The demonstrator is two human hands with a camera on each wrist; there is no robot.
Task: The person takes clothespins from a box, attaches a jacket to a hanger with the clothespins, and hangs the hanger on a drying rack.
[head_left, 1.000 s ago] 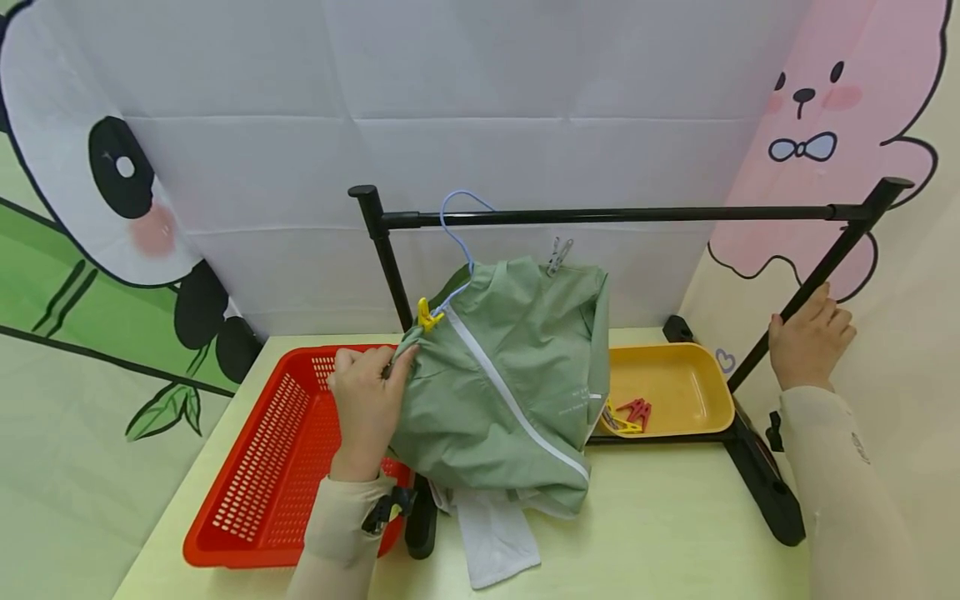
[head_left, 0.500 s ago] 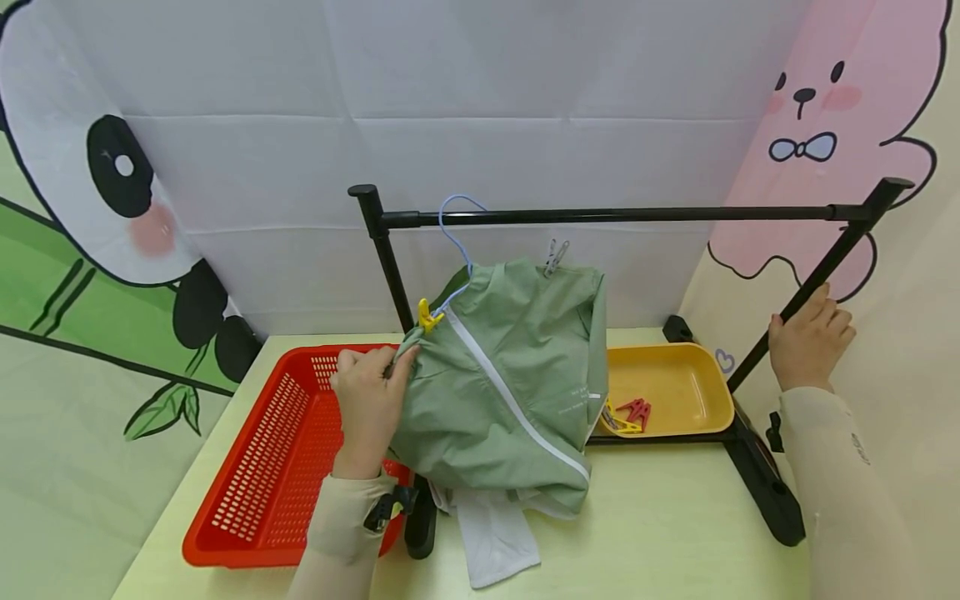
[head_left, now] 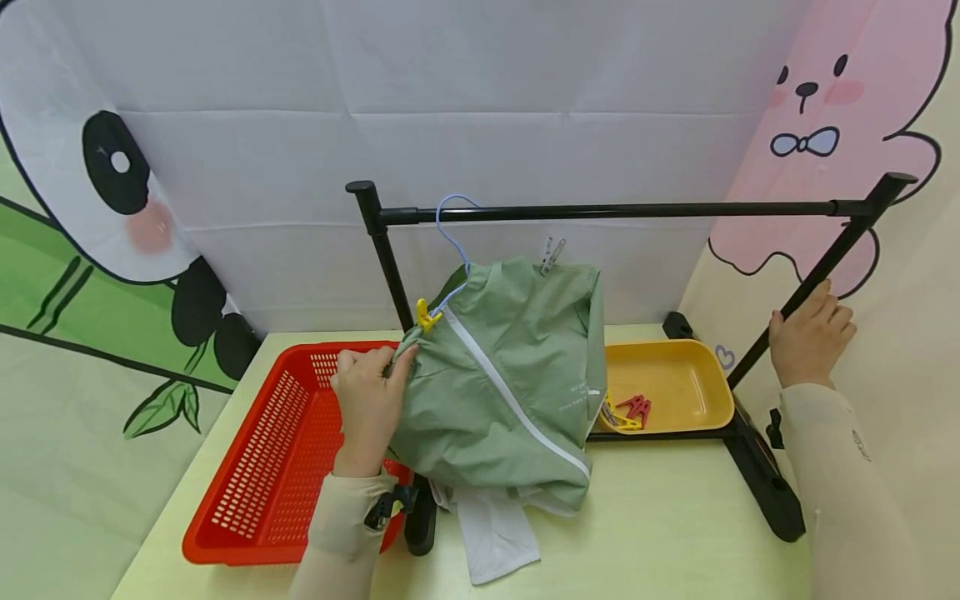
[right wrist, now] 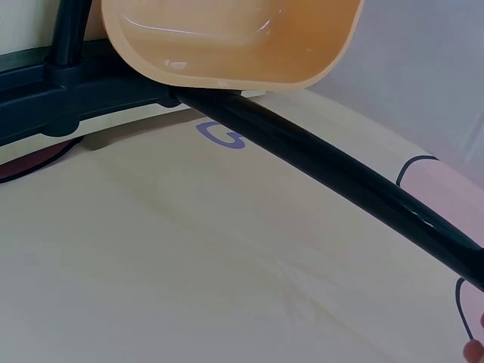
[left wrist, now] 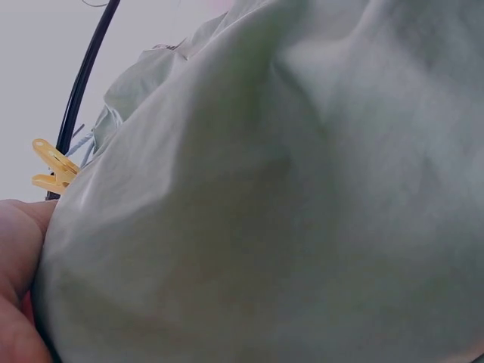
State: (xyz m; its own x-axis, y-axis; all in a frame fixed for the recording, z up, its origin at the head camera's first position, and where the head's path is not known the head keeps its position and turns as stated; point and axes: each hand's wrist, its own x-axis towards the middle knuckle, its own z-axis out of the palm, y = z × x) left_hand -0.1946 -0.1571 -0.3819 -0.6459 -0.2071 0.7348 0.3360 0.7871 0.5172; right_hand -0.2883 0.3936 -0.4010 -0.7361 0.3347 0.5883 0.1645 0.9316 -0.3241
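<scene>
A green jacket [head_left: 502, 367] with a white zip hangs from a blue hanger [head_left: 453, 237] hooked over the bar of a black clothes rack [head_left: 615, 211]. A yellow clothespin [head_left: 427, 317] pins its left shoulder; a grey clothespin [head_left: 552, 256] is at the upper right. My left hand [head_left: 367, 408] pinches the jacket's left edge just below the yellow clothespin. In the left wrist view, green fabric [left wrist: 249, 197] fills most of the picture. My right hand [head_left: 812, 337] holds the rack's right post; in the right wrist view only fingertips [right wrist: 473, 351] show.
A red perforated basket [head_left: 247, 467] stands left, partly behind my left arm. At the right, a yellow tray [head_left: 675, 387] holds red and yellow clothespins [head_left: 636, 411]. White cloth [head_left: 495, 537] hangs below the jacket. The rack's right foot [head_left: 765, 483] reaches toward the table's front.
The hanger's hook and the jacket's top have shifted slightly left along the bar. Both hands keep their hold, nearly still.
</scene>
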